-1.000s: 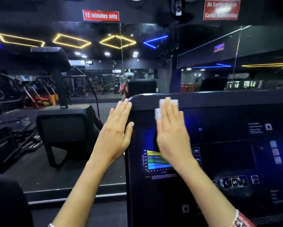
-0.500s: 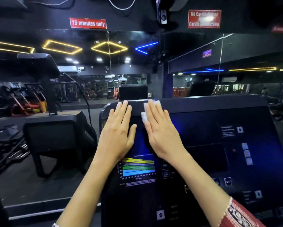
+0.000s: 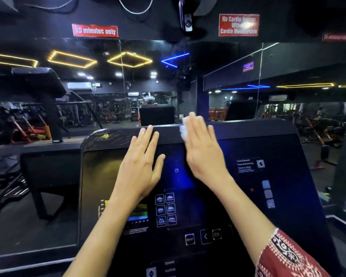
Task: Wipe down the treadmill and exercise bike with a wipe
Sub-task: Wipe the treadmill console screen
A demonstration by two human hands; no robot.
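— Though the right hand is blurred, can you make out the wipe?

— Yes. The white wipe lies under that hand's fingers, against the top rim of the treadmill console. Only a small part shows, sticking out past the index-finger side and up near the fingertips; the rest is covered.

— Are the fingers pinching it?

— No. They lie straight and close together, flat on top of the wipe, pressing it to the rim. I cannot tell where the thumb lies.

— And the left hand?

— It rests flat on the console just beside the right one, apart from the wipe. Its four fingers are straight and pressed together, the tips reaching the rim, and the thumb is spread out to the side. It holds nothing.

— What lies around them?

— Between and below the hands the screen glows blue, with a block of small square buttons under it. A red patterned sleeve covers the right forearm at the lower edge. Behind the console a mirror shows gym machines and yellow and blue light strips, and above it hangs a red sign reading "15 minutes only".
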